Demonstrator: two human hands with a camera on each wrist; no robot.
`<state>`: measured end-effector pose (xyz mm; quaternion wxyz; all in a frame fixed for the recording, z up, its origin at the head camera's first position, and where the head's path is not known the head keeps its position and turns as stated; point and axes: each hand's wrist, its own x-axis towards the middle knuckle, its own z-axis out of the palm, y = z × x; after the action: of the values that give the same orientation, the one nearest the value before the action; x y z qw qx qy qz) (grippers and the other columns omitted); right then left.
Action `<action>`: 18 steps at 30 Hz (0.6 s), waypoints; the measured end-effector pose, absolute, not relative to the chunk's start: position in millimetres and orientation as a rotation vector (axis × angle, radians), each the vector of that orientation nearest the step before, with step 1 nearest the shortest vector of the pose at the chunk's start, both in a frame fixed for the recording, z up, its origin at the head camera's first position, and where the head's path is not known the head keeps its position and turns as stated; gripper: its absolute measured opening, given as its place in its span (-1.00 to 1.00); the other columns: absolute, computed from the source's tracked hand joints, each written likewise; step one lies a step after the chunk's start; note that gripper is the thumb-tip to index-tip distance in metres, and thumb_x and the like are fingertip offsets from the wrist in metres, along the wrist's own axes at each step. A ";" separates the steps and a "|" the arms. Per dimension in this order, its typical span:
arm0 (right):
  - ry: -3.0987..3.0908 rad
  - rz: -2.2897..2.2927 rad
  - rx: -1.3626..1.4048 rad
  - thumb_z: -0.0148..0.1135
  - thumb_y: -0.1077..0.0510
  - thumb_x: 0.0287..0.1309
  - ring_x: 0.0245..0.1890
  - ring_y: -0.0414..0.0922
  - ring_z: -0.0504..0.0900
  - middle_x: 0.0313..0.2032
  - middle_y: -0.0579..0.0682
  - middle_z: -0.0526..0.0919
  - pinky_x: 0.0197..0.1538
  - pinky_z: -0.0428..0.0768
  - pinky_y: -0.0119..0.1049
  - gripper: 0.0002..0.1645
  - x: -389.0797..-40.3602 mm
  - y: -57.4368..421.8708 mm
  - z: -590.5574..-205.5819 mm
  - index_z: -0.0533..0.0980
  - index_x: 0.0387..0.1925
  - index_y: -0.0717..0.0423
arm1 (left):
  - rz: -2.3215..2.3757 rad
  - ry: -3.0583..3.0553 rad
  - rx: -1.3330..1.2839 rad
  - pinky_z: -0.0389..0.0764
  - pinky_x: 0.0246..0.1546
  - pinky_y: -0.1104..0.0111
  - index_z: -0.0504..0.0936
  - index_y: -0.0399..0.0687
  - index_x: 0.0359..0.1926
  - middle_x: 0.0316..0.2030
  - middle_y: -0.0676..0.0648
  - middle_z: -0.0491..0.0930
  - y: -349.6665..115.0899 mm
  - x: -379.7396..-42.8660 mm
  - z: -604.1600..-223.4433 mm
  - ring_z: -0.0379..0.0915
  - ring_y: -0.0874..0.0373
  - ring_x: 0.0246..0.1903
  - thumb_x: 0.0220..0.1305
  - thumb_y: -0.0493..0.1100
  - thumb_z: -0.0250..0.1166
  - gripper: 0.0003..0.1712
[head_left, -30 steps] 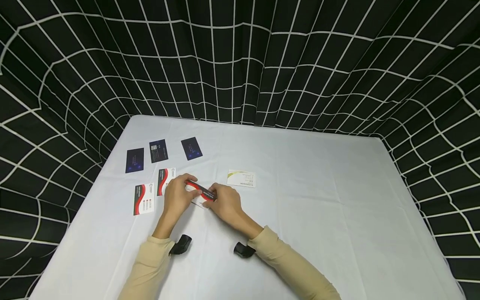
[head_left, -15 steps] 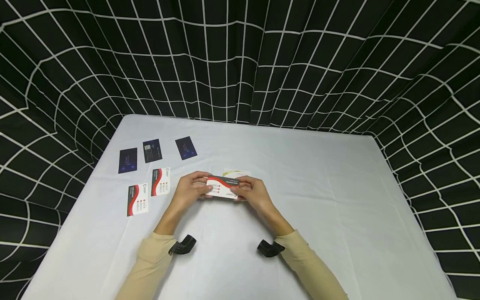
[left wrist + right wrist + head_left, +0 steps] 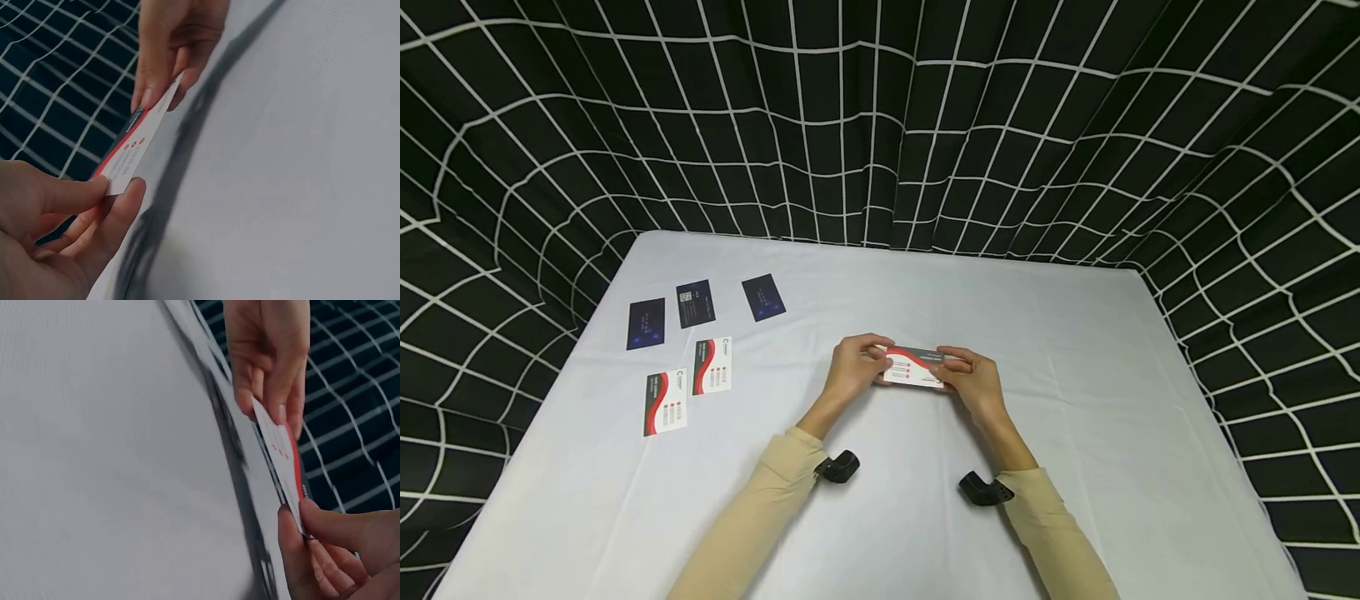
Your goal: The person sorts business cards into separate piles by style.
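Note:
A white business card [image 3: 913, 367] with a red wave and a dark band is held level between both hands, above the white table. My left hand [image 3: 853, 367] pinches its left end, thumb on the printed face and fingers behind. At the other end, my right hand [image 3: 976, 383] grips it the same way. The left wrist view shows the card [image 3: 134, 147] spanning the gap between the two hands, its shadow falling on the cloth. In the right wrist view, a dark edge runs along under the card [image 3: 278, 447]; I cannot tell whether more cards lie beneath.
Two red-and-white business cards [image 3: 666, 402] lie on the left of the white tablecloth [image 3: 1075, 400]. Behind them are three dark blue cards [image 3: 646, 324]. A black curtain with a white grid [image 3: 850, 125] hangs around the table's back and sides.
Both hands have carried the red-and-white card to the right and turned its printed face up toward the head camera. The white card with a yellow curve no longer shows.

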<state>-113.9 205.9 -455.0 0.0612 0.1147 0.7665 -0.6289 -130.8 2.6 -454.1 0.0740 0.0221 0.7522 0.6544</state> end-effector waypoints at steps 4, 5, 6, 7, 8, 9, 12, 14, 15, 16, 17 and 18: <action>2.389 -1.834 0.377 0.37 0.35 0.10 -0.50 -0.33 0.62 -0.47 -0.18 0.69 -0.44 0.61 -0.47 -0.53 -119.5 222.9 -456.3 0.57 0.10 0.27 | 1.853 2.349 0.088 0.64 -0.61 0.37 0.65 -0.37 -0.07 -0.48 -0.14 0.58 22.0 -136.3 -454.3 0.51 0.20 -0.73 0.12 -0.52 0.33 -0.69; 2.397 -1.824 0.376 0.38 0.35 0.10 -0.51 -0.33 0.62 -0.47 -0.19 0.69 -0.44 0.61 -0.47 -0.53 -120.7 225.6 -456.7 0.57 0.10 0.28 | 1.823 2.378 0.093 0.62 -0.63 0.39 0.65 -0.36 -0.07 -0.49 -0.13 0.58 25.5 -137.0 -453.8 0.52 0.18 -0.73 0.13 -0.51 0.33 -0.70; 2.408 -1.812 0.378 0.38 0.35 0.10 -0.51 -0.32 0.61 -0.48 -0.19 0.68 -0.45 0.61 -0.47 -0.53 -121.8 227.7 -456.8 0.57 0.09 0.28 | 1.791 2.413 0.101 0.60 -0.65 0.41 0.65 -0.36 -0.07 -0.49 -0.13 0.58 28.5 -137.3 -453.3 0.54 0.16 -0.74 0.13 -0.51 0.33 -0.70; 2.418 -1.801 0.377 0.39 0.34 0.09 -0.52 -0.32 0.61 -0.47 -0.18 0.68 -0.45 0.61 -0.46 -0.53 -122.6 229.3 -456.7 0.57 0.09 0.29 | 1.763 2.439 0.105 0.58 -0.68 0.43 0.65 -0.36 -0.07 -0.50 -0.13 0.59 31.3 -137.7 -452.9 0.55 0.13 -0.74 0.13 -0.51 0.33 -0.70; 2.427 -1.791 0.378 0.40 0.34 0.08 -0.52 -0.31 0.61 -0.47 -0.17 0.67 -0.45 0.62 -0.46 -0.53 -123.4 230.7 -456.7 0.58 0.08 0.29 | 1.739 2.465 0.110 0.55 -0.70 0.44 0.64 -0.37 -0.08 -0.50 -0.13 0.59 33.8 -137.8 -452.3 0.56 0.10 -0.74 0.13 -0.50 0.33 -0.71; 2.439 -1.781 0.381 0.41 0.34 0.08 -0.52 -0.31 0.61 -0.47 -0.15 0.67 -0.45 0.62 -0.46 -0.53 -124.1 231.8 -456.7 0.58 0.08 0.30 | 1.717 2.489 0.113 0.53 -0.71 0.46 0.64 -0.37 -0.07 -0.51 -0.13 0.60 36.2 -138.1 -452.0 0.56 0.09 -0.75 0.13 -0.50 0.33 -0.71; 2.485 -1.745 0.394 0.42 0.34 0.05 -0.52 -0.30 0.61 -0.46 -0.09 0.68 -0.45 0.63 -0.45 -0.53 -126.6 234.0 -456.3 0.59 0.06 0.30 | 1.673 2.535 0.130 0.49 -0.73 0.50 0.62 -0.41 -0.07 -0.51 -0.13 0.57 43.0 -139.3 -452.3 0.53 0.12 -0.78 0.14 -0.51 0.32 -0.71; 2.529 -1.703 0.397 0.43 0.33 0.04 -0.53 -0.31 0.60 -0.44 -0.04 0.68 -0.46 0.63 -0.45 -0.54 -128.6 234.9 -456.4 0.61 0.04 0.29 | 1.637 2.582 0.145 0.46 -0.71 0.54 0.62 -0.44 -0.07 -0.54 -0.09 0.54 47.2 -140.6 -452.8 0.48 0.21 -0.81 0.13 -0.51 0.32 -0.71; 2.560 -1.668 0.396 0.43 0.32 0.04 -0.53 -0.31 0.59 -0.43 -0.03 0.68 -0.47 0.62 -0.46 -0.55 -129.4 235.3 -456.6 0.61 0.03 0.28 | 1.614 2.601 0.155 0.44 -0.71 0.55 0.62 -0.46 -0.07 -0.56 -0.07 0.52 49.2 -141.3 -453.3 0.44 0.25 -0.82 0.14 -0.51 0.32 -0.71; 2.599 -1.622 0.389 0.44 0.31 0.03 -0.54 -0.32 0.58 -0.43 -0.01 0.69 -0.48 0.61 -0.47 -0.55 -130.2 235.6 -456.8 0.62 0.02 0.27 | 1.590 2.621 0.165 0.42 -0.69 0.57 0.61 -0.47 -0.07 -0.58 -0.06 0.50 51.1 -142.2 -453.8 0.41 0.28 -0.82 0.14 -0.50 0.32 -0.71; 2.638 -1.574 0.379 0.44 0.30 0.03 -0.55 -0.32 0.57 -0.42 0.01 0.69 -0.50 0.59 -0.48 -0.56 -130.8 236.1 -456.8 0.62 0.01 0.27 | 1.566 2.637 0.175 0.39 -0.69 0.56 0.61 -0.49 -0.07 -0.62 -0.06 0.49 53.0 -142.8 -454.1 0.38 0.29 -0.82 0.13 -0.49 0.33 -0.70; 2.680 -1.517 0.369 0.44 0.29 0.03 -0.56 -0.33 0.55 -0.41 0.02 0.69 -0.51 0.56 -0.50 -0.56 -131.0 236.7 -457.1 0.63 0.00 0.27 | 1.538 2.653 0.184 0.38 -0.68 0.54 0.61 -0.50 -0.07 -0.63 -0.07 0.50 54.9 -143.6 -454.5 0.37 0.28 -0.81 0.13 -0.48 0.34 -0.69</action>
<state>-131.0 236.7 -457.1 0.0200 0.1190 0.8639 -0.4891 -143.6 54.9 -454.5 0.0347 0.0599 0.8632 0.5002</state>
